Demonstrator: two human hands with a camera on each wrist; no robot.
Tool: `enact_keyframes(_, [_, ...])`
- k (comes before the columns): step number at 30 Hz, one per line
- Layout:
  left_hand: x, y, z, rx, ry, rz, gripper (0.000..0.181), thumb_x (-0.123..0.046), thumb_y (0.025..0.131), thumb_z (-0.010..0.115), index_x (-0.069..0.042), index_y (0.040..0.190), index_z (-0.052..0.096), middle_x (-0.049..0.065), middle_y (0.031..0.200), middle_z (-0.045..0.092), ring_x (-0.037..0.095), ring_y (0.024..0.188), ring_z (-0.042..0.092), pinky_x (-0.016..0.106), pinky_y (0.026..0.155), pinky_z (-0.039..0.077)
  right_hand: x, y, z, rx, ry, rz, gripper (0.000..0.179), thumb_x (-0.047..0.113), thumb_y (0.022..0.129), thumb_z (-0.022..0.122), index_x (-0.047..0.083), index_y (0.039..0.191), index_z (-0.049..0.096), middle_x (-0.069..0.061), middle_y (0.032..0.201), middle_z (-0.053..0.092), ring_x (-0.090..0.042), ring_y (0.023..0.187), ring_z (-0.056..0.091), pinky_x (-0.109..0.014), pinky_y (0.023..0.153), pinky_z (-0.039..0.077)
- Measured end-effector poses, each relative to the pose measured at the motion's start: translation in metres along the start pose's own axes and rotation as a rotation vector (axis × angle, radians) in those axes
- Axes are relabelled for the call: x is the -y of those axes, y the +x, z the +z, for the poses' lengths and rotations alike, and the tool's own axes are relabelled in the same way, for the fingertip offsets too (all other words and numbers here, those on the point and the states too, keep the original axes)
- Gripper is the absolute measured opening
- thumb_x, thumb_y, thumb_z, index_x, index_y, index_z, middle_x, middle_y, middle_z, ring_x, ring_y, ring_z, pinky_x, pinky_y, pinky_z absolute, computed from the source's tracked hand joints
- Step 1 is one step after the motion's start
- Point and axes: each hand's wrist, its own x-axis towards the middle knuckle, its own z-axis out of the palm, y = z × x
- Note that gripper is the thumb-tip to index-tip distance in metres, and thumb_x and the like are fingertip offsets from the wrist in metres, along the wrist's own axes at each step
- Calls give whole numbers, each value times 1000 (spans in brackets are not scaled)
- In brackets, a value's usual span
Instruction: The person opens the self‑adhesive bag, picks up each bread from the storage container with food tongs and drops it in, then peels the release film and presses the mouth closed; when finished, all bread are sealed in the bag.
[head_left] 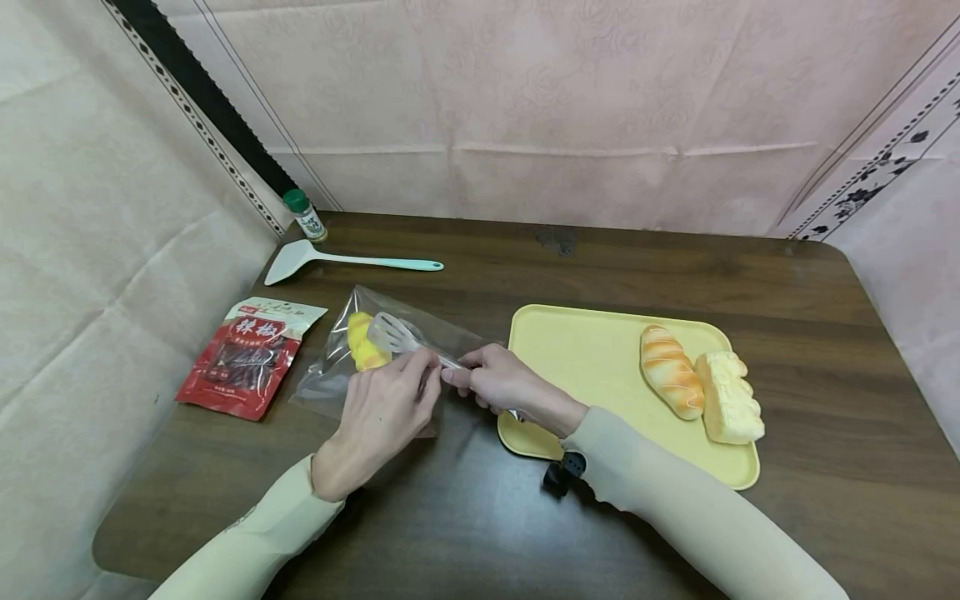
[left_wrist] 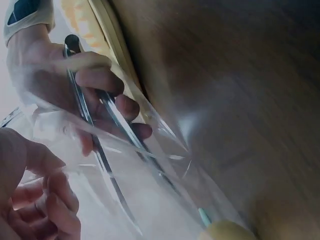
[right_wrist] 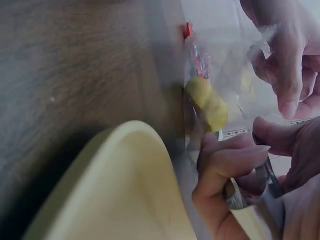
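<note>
In the head view a clear plastic bag point(head_left: 330, 385) lies left of the tray, with a yellow bread roll point(head_left: 365, 343) inside. My left hand point(head_left: 390, 404) pinches the bag's open edge. My right hand point(head_left: 517, 385) grips metal tongs point(head_left: 395, 333), whose slotted end reaches into the bag beside the roll. The left wrist view shows both arms of the tongs through the film, with the right hand's fingers around them. In the right wrist view the yellow roll point(right_wrist: 216, 112) appears lumpy, beyond the right hand. Whether the tongs touch the roll I cannot tell.
A yellow tray point(head_left: 577, 358) at the right holds a striped bread loaf point(head_left: 670, 371) and a pale bread loaf point(head_left: 727, 398). At the left are a red snack pouch point(head_left: 243, 358), a pale turquoise spatula point(head_left: 352, 259) and a green-capped bottle point(head_left: 305, 215).
</note>
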Motion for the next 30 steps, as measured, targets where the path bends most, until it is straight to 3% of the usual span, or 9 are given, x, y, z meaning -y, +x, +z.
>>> enact_keyframes(4, [0,0,1,-17,18,-38,10,-13,92,79,-9,93,70,-1,70,67,16,45,48,32,39,36,-2,-5,0,-17,-103,11,31,34,108,67,5,103,73,-1,69,53,-13,56,44,-25,51,33])
enact_keyframes(10, [-1,-1,1,-9,-2,-56,11,-12,91,79,-9,93,69,-3,63,62,15,44,46,31,39,35,-19,-4,-5,-73,-400,-108,26,39,103,72,14,96,75,0,72,58,-16,65,52,-28,60,41])
enact_keyframes(16, [-2,-1,1,16,-31,-61,12,-12,92,79,-9,94,68,-3,61,59,15,46,49,31,40,35,-28,3,-5,-104,-504,-137,31,47,99,75,16,99,75,-1,73,62,-19,65,56,-33,58,43])
enact_keyframes(19, [-2,-1,1,33,-39,-73,12,-12,94,79,-8,96,68,-4,58,56,14,45,47,28,41,32,-21,-1,-4,-128,-506,-124,27,42,98,77,15,97,76,-2,73,62,-21,65,56,-34,58,42])
enact_keyframes(25, [-3,-1,2,61,-21,-80,11,-10,95,77,-7,98,67,-5,53,47,10,42,39,22,42,25,-28,2,-7,-132,-435,-201,25,34,102,73,17,84,73,2,65,62,-15,60,53,-28,56,40])
enact_keyframes(30, [-2,0,3,88,-35,-91,9,-10,97,75,-8,101,67,-5,54,47,10,44,40,23,43,28,-8,-14,-11,-44,-282,-114,24,27,103,73,9,87,76,-4,71,69,-10,55,53,-23,54,41])
